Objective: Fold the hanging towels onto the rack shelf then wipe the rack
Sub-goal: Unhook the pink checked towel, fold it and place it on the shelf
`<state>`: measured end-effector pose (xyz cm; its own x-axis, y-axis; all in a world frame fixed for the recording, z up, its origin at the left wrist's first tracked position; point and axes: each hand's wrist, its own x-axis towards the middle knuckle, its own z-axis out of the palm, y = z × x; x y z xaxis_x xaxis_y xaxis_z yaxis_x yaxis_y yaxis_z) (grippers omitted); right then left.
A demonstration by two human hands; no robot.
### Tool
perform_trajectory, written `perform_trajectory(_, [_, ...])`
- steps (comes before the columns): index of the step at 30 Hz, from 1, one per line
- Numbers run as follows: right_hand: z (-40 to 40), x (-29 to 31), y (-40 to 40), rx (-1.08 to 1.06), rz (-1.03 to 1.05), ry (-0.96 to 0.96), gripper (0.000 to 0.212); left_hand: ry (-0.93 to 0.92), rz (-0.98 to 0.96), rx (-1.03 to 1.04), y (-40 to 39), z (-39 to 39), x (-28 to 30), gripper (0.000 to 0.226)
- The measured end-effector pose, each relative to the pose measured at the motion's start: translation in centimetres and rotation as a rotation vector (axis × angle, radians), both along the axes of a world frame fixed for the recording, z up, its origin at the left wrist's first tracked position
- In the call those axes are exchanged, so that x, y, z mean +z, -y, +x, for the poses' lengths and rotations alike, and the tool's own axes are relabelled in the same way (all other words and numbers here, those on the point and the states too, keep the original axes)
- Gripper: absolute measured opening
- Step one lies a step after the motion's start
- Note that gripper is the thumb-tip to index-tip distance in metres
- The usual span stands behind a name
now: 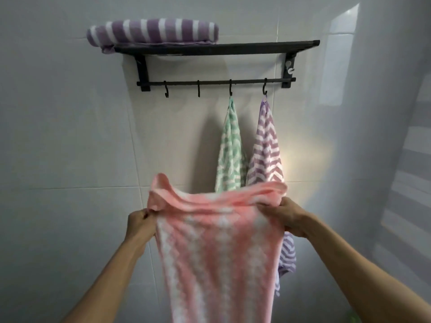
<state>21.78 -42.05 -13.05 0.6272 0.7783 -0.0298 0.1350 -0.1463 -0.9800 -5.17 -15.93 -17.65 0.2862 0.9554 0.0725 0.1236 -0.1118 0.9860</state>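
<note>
Left hand [140, 221] and right hand [285, 216] pinch pink towel [219, 241] top corners, spread taut for folding; striped towel [152, 31] already on shelf [245, 46].

A home bathroom: glossy pale wall tiles [70, 141] and a black wall-mounted towel rack [217, 48] with hooks [166, 89], above the fingers [145, 214].

Black metal wall rack [217, 48] fixed to pale tiled wall [70, 136], bearing on its top shelf's left end a folded purple-and-white striped towel [152, 31], with green-and-white zigzag towel [229, 150] and purple-and-white zigzag towel [265, 148] hung from hooks beneath.
</note>
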Motion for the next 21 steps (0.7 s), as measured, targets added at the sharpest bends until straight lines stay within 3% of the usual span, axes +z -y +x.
perform_trajectory(4, [1.1, 2.5, -1.0, -0.041, -0.038, -0.081, 0.054, 0.041, -0.085, 0.019, -2.3, 1.1, 4.5, 0.027])
perform_trajectory(6, [1.6, 5.6, -1.8, -0.059, 0.092, -0.113, 0.060, 0.176, -0.050, -0.006, -2.9, 1.4, 8.1, 0.023])
perform_trajectory(8, [1.7, 7.8, -1.7, 0.059, 0.234, -0.241, 0.069, 0.313, 0.013, -0.127, -2.0, 1.1, 10.5, 0.022])
perform_trajectory(10, [1.3, 6.4, -0.5, 0.208, 0.131, -0.251, 0.082, 0.193, 0.067, -0.239, -0.1, 0.5, 8.4, 0.022])
perform_trajectory(12, [0.6, 1.5, 1.4, 0.254, -0.114, -0.133, 0.102, -0.037, 0.067, -0.226, 1.0, -0.7, 2.1, 0.029])
perform_trajectory(13, [0.4, -0.8, 2.0, 0.271, -0.205, -0.101, 0.103, -0.106, 0.035, -0.201, 1.0, -1.3, -0.7, 0.034])
perform_trajectory(15, [0.1, -3.1, 2.3, 0.232, -0.194, -0.118, 0.086, -0.142, -0.075, -0.186, 0.9, -1.9, -3.2, 0.031])
perform_trajectory(18, [0.9, -1.0, 1.0, 0.099, 0.020, -0.192, 0.068, 0.070, -0.215, -0.100, -0.9, -1.3, 1.3, 0.030])
perform_trajectory(21, [1.6, 0.9, 0.4, 0.174, 0.164, -0.343, 0.068, 0.277, -0.226, -0.298, -0.6, -1.8, 6.8, 0.051])
